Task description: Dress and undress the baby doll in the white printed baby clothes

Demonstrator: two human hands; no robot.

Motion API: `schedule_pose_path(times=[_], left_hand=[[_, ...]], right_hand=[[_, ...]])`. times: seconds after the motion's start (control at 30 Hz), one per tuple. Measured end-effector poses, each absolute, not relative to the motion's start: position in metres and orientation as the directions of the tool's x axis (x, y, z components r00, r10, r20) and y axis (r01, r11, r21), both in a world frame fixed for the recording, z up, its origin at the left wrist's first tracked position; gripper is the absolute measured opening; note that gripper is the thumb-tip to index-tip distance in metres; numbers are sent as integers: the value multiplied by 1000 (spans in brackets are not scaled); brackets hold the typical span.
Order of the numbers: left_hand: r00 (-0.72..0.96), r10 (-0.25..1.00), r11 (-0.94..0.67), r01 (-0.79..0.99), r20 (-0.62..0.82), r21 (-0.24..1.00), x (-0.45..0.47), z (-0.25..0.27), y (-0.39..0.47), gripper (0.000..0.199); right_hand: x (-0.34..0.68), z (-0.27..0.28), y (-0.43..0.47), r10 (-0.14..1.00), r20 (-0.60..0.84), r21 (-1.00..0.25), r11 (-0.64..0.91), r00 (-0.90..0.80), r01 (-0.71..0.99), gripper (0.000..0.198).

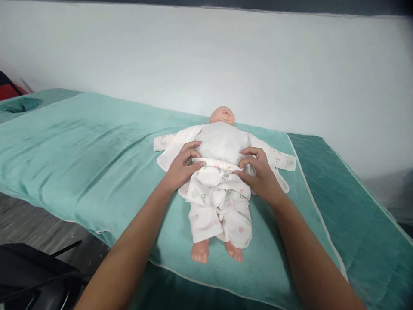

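A baby doll (222,114) lies on its back, head toward the wall and bare feet toward me. It wears white printed baby pants (219,189), pulled up to the waist. An open white jacket (180,142) is spread beneath it, sleeves out to both sides, and the white torso (222,140) is uncovered. My left hand (183,165) pinches the waistband at the doll's hip on the left. On the opposite hip, my right hand (258,172) has its thumb and fingers bent around the waistband's other end.
A green plush cover (97,163) with a white edge is spread over the long bed, with darker green cloth (348,185) to the right. Behind stands a white wall (193,56). A black chair or bag (32,275) is at lower left, beside the grey floor.
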State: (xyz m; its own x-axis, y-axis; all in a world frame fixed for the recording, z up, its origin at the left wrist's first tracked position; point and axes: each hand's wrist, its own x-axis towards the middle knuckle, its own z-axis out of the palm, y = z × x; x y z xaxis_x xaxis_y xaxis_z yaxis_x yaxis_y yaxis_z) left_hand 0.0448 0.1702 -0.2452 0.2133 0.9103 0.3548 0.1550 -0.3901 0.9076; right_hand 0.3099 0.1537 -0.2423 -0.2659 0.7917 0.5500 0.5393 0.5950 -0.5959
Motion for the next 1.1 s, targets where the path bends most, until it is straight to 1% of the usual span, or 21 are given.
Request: schedule_pose_path(times=[0.13,0.23,0.3,0.37,0.43,0.5,0.53,0.6,0.73,0.83,0.97,1.03,1.1], left_hand=[[230,891,-438,205,392,875,47,-237,172,21],[181,915,-399,289,360,870,50,-227,184,25],[118,932,-361,364,342,858,53,-222,199,25],[65,942,-329,379,330,865,57,-222,217,22],[17,950,-300,324,312,897,59,-227,234,19],[-34,954,-280,265,299,923,60,-236,244,19],[-51,953,-277,249,298,928,60,-241,246,20],[-48,954,-275,247,295,929,58,-248,244,21],[47,973,-231,232,227,945,54,-251,236,24],[91,981,-186,227,169,956,50,-249,233,30],[109,990,-117,242,92,963,44,-246,233,37],[131,991,-52,211,24,976,41,-246,231,37],[200,979,15,136,-42,991,39,-245,229,35]], right_hand=[[304,-234,158,787,545,-605,608,-289,515,19],[302,-226,173,866,474,-678,475,-161,561,19],[303,-223,191,918,389,-747,364,-78,556,21],[305,-222,210,953,295,-847,294,-69,442,25],[306,-226,227,972,220,-943,233,-80,236,31],[306,-232,237,983,176,-982,179,-55,60,36],[306,-236,239,987,160,-987,160,-35,9,37],[307,-242,240,991,132,-991,132,-2,-36,38],[311,-249,235,997,71,-997,71,31,-8,37],[319,-250,231,999,40,-999,41,-24,28,36],[335,-248,225,980,-9,-999,2,-200,54,36],[342,-246,220,959,-37,-998,-23,-283,51,37],[347,-243,216,939,-59,-998,-45,-339,49,37]])
